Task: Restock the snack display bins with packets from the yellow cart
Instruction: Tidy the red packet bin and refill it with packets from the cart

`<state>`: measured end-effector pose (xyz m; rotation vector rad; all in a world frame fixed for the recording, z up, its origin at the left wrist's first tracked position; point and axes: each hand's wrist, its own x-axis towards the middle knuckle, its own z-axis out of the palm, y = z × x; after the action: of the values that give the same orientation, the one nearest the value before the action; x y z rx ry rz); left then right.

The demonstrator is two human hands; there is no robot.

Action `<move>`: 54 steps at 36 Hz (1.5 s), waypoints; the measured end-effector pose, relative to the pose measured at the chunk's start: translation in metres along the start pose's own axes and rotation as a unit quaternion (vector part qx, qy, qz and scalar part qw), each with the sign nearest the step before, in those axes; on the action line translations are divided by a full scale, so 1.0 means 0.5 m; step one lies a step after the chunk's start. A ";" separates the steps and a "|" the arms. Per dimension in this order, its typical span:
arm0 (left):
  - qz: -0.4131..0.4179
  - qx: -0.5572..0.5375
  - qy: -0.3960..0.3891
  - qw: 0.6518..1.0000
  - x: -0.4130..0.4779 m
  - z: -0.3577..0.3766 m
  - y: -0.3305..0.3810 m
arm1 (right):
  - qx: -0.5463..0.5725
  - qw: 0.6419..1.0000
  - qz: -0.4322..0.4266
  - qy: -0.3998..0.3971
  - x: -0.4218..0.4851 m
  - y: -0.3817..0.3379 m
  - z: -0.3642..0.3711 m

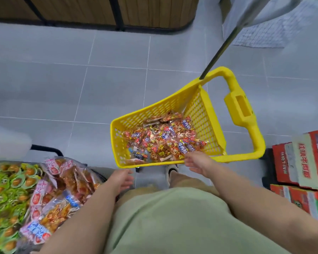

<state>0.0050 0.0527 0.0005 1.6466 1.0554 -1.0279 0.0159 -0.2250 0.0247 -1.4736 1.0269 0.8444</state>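
Yellow plastic lattice forms the cart (154, 107), which stands on the grey tile floor (81, 88) just ahead of the person. Its long axis runs across the view, with the nose to the left and the handle to the right. Snack packets (160, 142) cover its bottom. The right hand (196, 163) hovers at the near rim, fingers spread and empty. The left hand (122, 178) is open too, beside heaped pink-labelled packets (59, 189).

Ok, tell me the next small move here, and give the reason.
Probably lower the right hand into the yellow cart and scoop up some packets. Both hands are empty with relaxed fingers. The right hand hovers at the cart's near rim, just above the pile, while the left hand hangs further back.
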 end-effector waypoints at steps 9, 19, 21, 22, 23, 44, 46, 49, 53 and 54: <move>0.014 0.013 0.028 0.999 0.030 0.069 0.099 | -0.260 0.958 -0.120 -0.022 0.115 -0.151 -0.038; 0.031 0.150 -0.010 0.988 0.066 0.113 0.101 | -0.631 0.745 -0.210 0.058 0.199 -0.096 -0.034; 0.031 0.168 -0.020 0.985 0.071 0.112 0.102 | -0.653 0.715 -0.244 0.049 0.203 -0.088 -0.027; 0.032 0.174 -0.025 0.984 0.072 0.112 0.103 | -0.651 0.710 -0.266 0.041 0.205 -0.083 -0.023; 0.035 0.177 -0.028 0.983 0.073 0.111 0.104 | -0.637 0.713 -0.290 0.034 0.205 -0.081 -0.020; 0.104 0.104 -0.193 0.970 0.057 -0.032 0.189 | -0.097 0.965 -0.164 -0.180 0.150 -0.188 0.192; 0.100 0.086 -0.149 0.980 0.063 -0.056 0.165 | -0.147 0.968 -0.134 -0.155 0.183 -0.179 0.223; 0.091 0.003 -0.081 0.992 0.075 -0.092 0.129 | -0.308 0.931 -0.128 -0.146 0.234 -0.150 0.264; 0.056 -0.088 -0.004 0.994 0.099 -0.138 0.096 | -0.509 0.830 -0.143 -0.177 0.275 -0.115 0.310; 0.054 -0.095 -0.004 0.994 0.104 -0.146 0.090 | -0.560 0.796 -0.156 -0.169 0.283 -0.106 0.319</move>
<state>0.0751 0.1220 -0.0191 1.5270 1.0146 -0.8357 0.1227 -0.0872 -0.1088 -2.2391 -0.1215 1.5143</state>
